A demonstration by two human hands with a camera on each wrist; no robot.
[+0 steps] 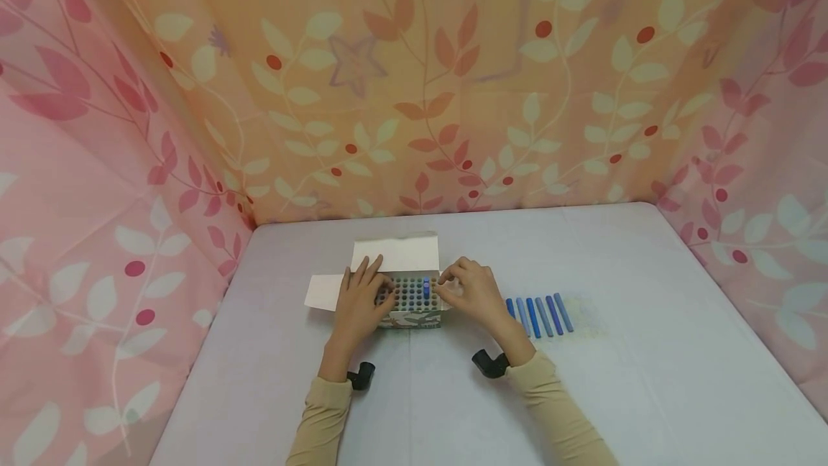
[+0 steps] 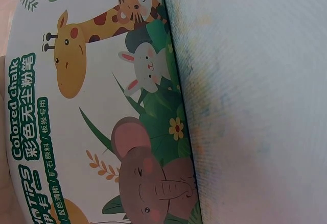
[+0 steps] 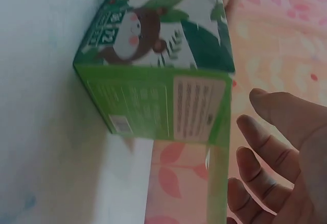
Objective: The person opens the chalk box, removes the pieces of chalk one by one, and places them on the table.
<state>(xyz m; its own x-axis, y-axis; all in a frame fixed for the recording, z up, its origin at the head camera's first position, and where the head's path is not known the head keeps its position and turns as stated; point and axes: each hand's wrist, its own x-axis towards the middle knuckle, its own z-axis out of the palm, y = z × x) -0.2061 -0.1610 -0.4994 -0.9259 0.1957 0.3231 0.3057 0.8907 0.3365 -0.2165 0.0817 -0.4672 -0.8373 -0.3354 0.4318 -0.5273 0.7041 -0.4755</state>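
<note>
A box of colored chalk [image 1: 414,320] stands on the table with its lid flaps folded out, its top packed with rows of chalk ends. Toward its right side, blue chalk sticks [image 1: 426,288] poke up above the rest. My left hand [image 1: 360,304] rests over the box's left end, fingers spread, thumb and index finger over the chalk rows. At the right edge is my right hand [image 1: 475,295], its fingers loosely bent. In the right wrist view, the fingertips [image 3: 249,161] are apart and hold nothing, beside the box's green end [image 3: 153,104].
Several blue chalk sticks [image 1: 540,316] lie side by side on the white table [image 1: 647,351], right of my right forearm. Faint chalk dust [image 1: 587,315] marks the cloth near them. A patterned curtain [image 1: 427,92] hangs behind and along both sides.
</note>
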